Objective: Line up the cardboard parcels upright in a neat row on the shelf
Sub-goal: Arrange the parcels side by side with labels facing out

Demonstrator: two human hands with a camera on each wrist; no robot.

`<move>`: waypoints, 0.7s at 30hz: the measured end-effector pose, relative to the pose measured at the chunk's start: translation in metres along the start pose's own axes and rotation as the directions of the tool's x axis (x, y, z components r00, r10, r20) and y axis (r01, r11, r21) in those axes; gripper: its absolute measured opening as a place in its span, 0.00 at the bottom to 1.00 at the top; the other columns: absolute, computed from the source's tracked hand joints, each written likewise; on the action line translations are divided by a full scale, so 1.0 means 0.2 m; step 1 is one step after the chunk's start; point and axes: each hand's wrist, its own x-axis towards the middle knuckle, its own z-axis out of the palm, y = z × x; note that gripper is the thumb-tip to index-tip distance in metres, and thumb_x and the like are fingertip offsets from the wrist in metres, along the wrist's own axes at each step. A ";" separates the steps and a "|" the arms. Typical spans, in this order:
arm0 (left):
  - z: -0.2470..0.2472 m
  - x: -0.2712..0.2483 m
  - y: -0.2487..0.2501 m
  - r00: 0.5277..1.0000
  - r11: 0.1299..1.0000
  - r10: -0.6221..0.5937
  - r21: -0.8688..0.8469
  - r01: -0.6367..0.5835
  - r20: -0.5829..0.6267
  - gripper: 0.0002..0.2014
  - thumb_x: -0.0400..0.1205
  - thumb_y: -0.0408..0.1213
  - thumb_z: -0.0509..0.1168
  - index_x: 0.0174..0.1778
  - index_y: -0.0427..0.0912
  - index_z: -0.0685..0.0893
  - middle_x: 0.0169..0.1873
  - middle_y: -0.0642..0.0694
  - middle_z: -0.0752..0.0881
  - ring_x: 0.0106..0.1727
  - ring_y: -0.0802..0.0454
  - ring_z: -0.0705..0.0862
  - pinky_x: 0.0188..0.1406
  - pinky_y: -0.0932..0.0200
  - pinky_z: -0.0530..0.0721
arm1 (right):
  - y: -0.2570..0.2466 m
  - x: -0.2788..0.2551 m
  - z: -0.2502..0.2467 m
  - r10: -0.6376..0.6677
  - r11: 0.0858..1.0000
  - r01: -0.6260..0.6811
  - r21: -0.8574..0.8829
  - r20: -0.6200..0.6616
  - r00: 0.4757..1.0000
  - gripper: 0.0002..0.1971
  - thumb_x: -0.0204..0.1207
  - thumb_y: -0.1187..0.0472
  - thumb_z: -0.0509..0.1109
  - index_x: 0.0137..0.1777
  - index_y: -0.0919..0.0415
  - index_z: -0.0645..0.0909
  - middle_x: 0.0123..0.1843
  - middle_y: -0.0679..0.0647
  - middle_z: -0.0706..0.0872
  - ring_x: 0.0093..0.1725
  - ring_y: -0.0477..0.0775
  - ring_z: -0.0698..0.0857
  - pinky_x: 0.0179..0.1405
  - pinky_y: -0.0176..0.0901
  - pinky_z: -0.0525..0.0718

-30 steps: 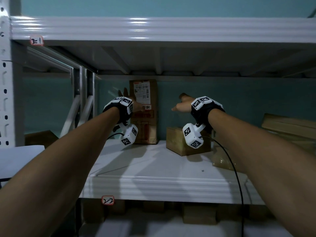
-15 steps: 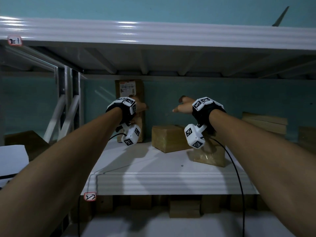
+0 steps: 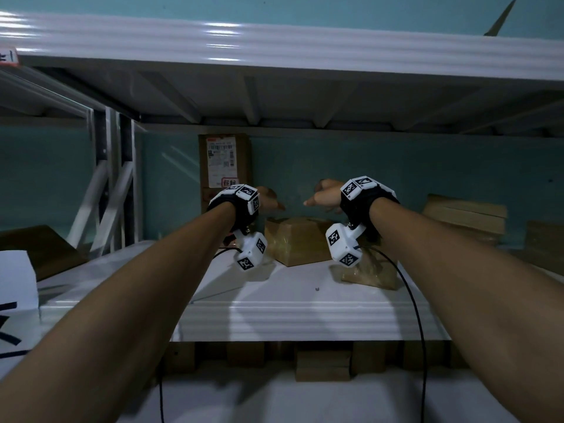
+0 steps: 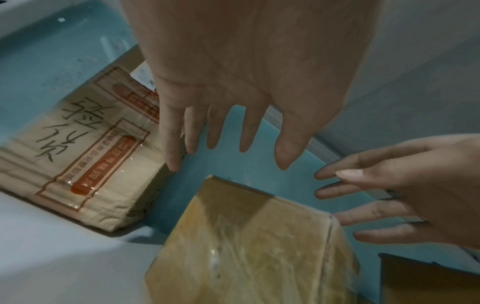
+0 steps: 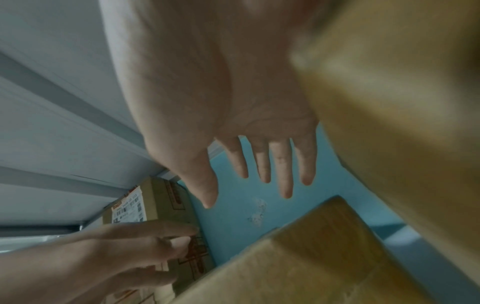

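Observation:
A tall cardboard parcel [image 3: 224, 160] with a white shipping label stands upright against the teal back wall; its printed face [image 4: 85, 156] shows in the left wrist view. A squat taped parcel [image 3: 297, 241] lies flat on the white shelf [image 3: 293, 312] in front of the wall, also seen as taped parcel [image 4: 249, 246]. My left hand [image 3: 268, 201] hovers open above its left side, just right of the tall parcel, holding nothing. My right hand [image 3: 323, 198] hovers open above its right side, fingers spread and empty. A second small parcel [image 3: 369, 274] lies under my right wrist.
More flat cardboard boxes [image 3: 464, 213] are stacked at the right of the shelf. The upper shelf [image 3: 274, 53] hangs low overhead. Metal uprights [image 3: 113, 178] stand at the left. Several boxes [image 3: 323, 361] sit on the level below. A white sheet [image 3: 15, 279] lies at far left.
My left hand has come off the tall upright parcel and moved right and down. Both hands now hang over the squat taped parcel. The view has shifted right.

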 end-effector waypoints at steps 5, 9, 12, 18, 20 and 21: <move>0.03 -0.03 0.00 0.997 0.999 -0.027 -0.045 0.030 0.074 0.24 0.84 0.42 0.64 0.76 0.42 0.71 0.75 0.43 0.71 0.72 0.40 0.74 0.63 0.49 0.82 | 0.03 0.02 0.03 0.037 0.996 -0.034 -0.080 0.038 0.999 0.35 0.75 0.44 0.71 0.79 0.57 0.65 0.79 0.59 0.69 0.74 0.63 0.73 0.69 0.58 0.77; 0.05 -0.06 0.01 0.984 0.983 -0.087 -0.147 0.110 0.154 0.20 0.83 0.37 0.64 0.72 0.40 0.74 0.68 0.42 0.74 0.69 0.39 0.76 0.51 0.51 0.87 | 0.04 0.04 0.03 0.050 0.993 -0.043 -0.109 0.065 0.997 0.34 0.76 0.44 0.70 0.78 0.57 0.66 0.80 0.60 0.67 0.74 0.63 0.73 0.68 0.56 0.76; 0.06 -0.08 0.01 0.980 0.976 -0.090 -0.180 0.123 0.179 0.18 0.84 0.37 0.63 0.70 0.39 0.76 0.58 0.42 0.76 0.64 0.40 0.80 0.43 0.54 0.86 | 0.05 0.05 0.03 0.055 0.985 -0.046 -0.165 0.048 0.997 0.30 0.75 0.43 0.69 0.74 0.56 0.70 0.80 0.60 0.68 0.71 0.62 0.74 0.68 0.53 0.76; 0.07 -0.07 0.00 0.977 0.967 -0.090 -0.218 0.133 0.194 0.15 0.85 0.37 0.62 0.67 0.39 0.77 0.58 0.40 0.78 0.52 0.42 0.82 0.49 0.53 0.87 | 0.07 0.07 0.05 0.091 0.972 -0.073 -0.225 0.071 0.993 0.21 0.65 0.37 0.70 0.52 0.50 0.80 0.75 0.60 0.75 0.59 0.58 0.78 0.70 0.56 0.77; 0.08 -0.08 0.00 0.979 0.968 -0.083 -0.220 0.124 0.187 0.15 0.86 0.37 0.60 0.67 0.37 0.78 0.60 0.38 0.80 0.54 0.40 0.82 0.52 0.53 0.85 | 0.08 0.12 0.06 0.091 0.970 -0.074 -0.231 0.062 0.994 0.27 0.66 0.38 0.70 0.59 0.54 0.80 0.70 0.60 0.78 0.64 0.62 0.80 0.68 0.56 0.79; 0.08 -0.08 0.00 0.978 0.969 -0.080 -0.216 0.122 0.190 0.15 0.86 0.36 0.60 0.67 0.37 0.78 0.61 0.37 0.80 0.55 0.40 0.83 0.54 0.53 0.85 | 0.08 0.11 0.06 0.091 0.969 -0.075 -0.237 0.059 0.994 0.22 0.66 0.39 0.70 0.54 0.53 0.80 0.64 0.60 0.79 0.61 0.62 0.80 0.66 0.56 0.80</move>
